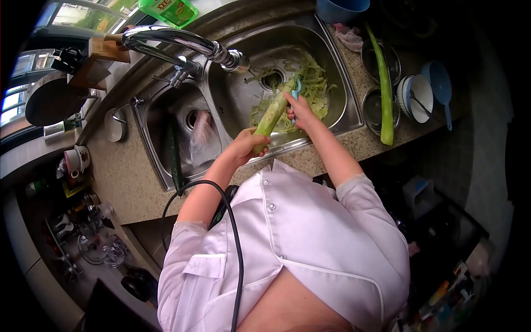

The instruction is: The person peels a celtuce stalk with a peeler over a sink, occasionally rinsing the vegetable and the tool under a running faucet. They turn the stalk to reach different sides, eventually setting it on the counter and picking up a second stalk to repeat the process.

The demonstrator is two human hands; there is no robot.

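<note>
My left hand [246, 146] is closed round the near end of a pale green celtuce stem [273, 115], held slanting over the larger sink basin [229, 105]. In my right hand [301, 112] is a light blue peeler [296, 87], its head against the far part of the stem. Green peelings [316, 91] lie scattered over the basin floor and round the drain [272, 82]. A second celtuce stem [384, 91] rests across two metal bowls [371, 113] on the counter to the right.
The chrome faucet [182, 41] arches over the basin. In the smaller basin are a dark green cucumber [175, 157] and a clear plastic bag [203, 141]. White bowls [419, 102] and a blue strainer [437, 80] stand at the right; a black cable [235, 221] hangs before my body.
</note>
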